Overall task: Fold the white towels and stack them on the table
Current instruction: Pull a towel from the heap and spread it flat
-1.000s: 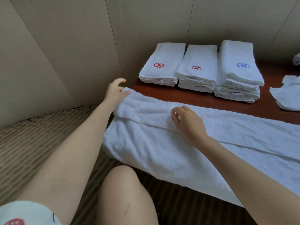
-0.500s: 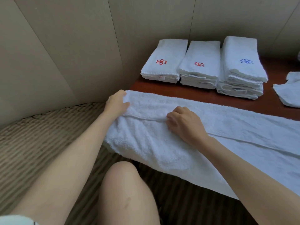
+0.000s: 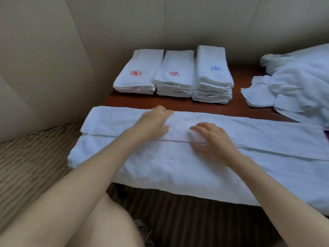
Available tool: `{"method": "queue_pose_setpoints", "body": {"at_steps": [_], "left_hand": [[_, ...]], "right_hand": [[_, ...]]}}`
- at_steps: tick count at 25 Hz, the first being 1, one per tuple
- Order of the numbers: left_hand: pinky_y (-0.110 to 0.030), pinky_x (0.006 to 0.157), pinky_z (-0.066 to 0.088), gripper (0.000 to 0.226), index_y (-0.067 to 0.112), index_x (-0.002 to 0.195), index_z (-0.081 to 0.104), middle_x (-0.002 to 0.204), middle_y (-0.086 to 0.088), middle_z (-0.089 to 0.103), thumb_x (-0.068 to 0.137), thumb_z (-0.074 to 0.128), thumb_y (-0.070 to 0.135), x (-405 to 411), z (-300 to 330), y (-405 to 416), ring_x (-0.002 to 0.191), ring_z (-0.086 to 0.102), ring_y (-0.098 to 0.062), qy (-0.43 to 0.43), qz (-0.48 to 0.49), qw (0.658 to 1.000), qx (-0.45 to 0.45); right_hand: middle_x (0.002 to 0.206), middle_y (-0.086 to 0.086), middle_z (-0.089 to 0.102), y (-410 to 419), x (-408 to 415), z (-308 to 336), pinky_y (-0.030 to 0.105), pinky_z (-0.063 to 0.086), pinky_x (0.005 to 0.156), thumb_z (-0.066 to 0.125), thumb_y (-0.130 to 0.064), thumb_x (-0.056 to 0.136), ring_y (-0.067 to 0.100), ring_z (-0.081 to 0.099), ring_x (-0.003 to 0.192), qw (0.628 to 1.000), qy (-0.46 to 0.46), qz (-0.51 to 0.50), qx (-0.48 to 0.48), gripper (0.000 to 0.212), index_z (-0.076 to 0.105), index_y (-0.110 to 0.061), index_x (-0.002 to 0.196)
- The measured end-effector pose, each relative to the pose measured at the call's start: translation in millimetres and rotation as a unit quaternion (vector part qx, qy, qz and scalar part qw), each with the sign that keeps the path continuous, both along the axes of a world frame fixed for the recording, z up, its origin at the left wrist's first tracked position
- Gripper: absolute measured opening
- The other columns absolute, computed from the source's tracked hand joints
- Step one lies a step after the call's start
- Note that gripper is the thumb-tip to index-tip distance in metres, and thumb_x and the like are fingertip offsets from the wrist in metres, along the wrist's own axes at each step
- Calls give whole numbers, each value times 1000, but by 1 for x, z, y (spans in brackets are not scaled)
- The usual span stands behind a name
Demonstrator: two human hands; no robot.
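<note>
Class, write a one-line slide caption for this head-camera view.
Both hands, left and right, press flat on a long white towel before three folded stacks.

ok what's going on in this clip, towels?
A person is folding a long white towel spread along the near edge of a dark wooden table. Its far edge is already folded over lengthwise, and the near part hangs over the table's edge. The left hand lies flat on the folded flap; the right hand rests on the seam, fingers spread. Behind them stand three stacks of folded towels, two topped with red emblems, one blue. A pile of unfolded towels waits at the right.
</note>
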State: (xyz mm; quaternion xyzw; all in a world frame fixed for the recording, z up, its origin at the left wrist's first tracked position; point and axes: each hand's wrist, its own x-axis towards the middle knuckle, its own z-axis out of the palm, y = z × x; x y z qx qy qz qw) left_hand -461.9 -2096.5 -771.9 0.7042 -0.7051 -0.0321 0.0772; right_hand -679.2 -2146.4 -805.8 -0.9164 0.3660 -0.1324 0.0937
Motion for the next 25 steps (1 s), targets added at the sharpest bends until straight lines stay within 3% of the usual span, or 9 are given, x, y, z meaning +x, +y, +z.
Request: {"method": "queue_pose_setpoints", "body": {"at_steps": [3,6,9,11,13,17,20,22,25], "left_hand": [[-36,96,38,43,18,132,49,133,-6,46,91,50,29,-61,-22,-11,121,46,-26,-33,-120,992,33],[-39,75,46,28,10,105,67,109,-11,63,80,56,13,-86,-38,-13,96,61,-33,-42,-143,985,-89],[-36,58,50,25,5,88,69,86,-11,65,66,71,-7,-88,-47,-17,72,63,-31,-41,-143,971,-187],[-37,58,50,19,3,89,68,83,-11,64,76,57,-3,-89,-44,-12,71,60,-30,-21,-133,968,-213],[-37,58,49,28,4,89,67,82,-9,62,82,41,12,-89,-43,-8,71,58,-29,-12,-141,971,-190],[-35,71,44,52,11,84,67,87,-4,65,80,25,41,-97,-24,-11,80,59,-24,87,-66,987,-116],[-34,80,46,46,13,96,68,100,-1,67,86,32,40,-105,-11,-30,93,59,-18,174,-14,974,-148],[-34,92,44,32,10,115,65,117,-6,63,94,45,25,-117,-15,-49,109,57,-22,155,-54,980,-116],[-33,107,32,38,12,135,51,141,-8,47,98,47,18,-153,-22,-76,130,43,-24,91,-163,981,-43]], "right_hand": [[131,3,54,-12,-78,-3,40,35,97,66,-23,81,26,48,123,995,0,-103,-8,43,57,-16,123],[119,8,62,-20,-123,-9,43,41,88,67,-11,77,31,57,112,987,-16,-153,-41,33,62,-9,110],[94,8,71,-25,-148,-4,39,49,71,60,0,75,32,67,86,976,-92,-157,-123,19,69,-6,90],[82,6,72,-22,-159,1,35,49,63,60,2,72,29,68,75,967,-111,-138,-183,17,71,-7,82],[82,2,72,-15,-165,-3,34,47,63,61,-5,74,27,67,78,974,-87,-106,-180,14,72,-10,81],[93,1,72,-17,-172,-6,42,48,76,45,-39,86,26,65,90,976,-144,-133,-97,38,74,-14,87],[112,14,66,-39,-189,3,45,43,88,41,-37,92,35,57,107,923,-189,-323,-88,43,67,-9,111],[131,18,51,-51,-204,1,45,35,98,46,-29,94,37,42,121,883,-119,-454,0,41,51,-12,131],[135,19,44,-54,-212,0,46,31,100,52,-35,93,37,35,125,863,-45,-500,49,49,43,-14,136]]}}
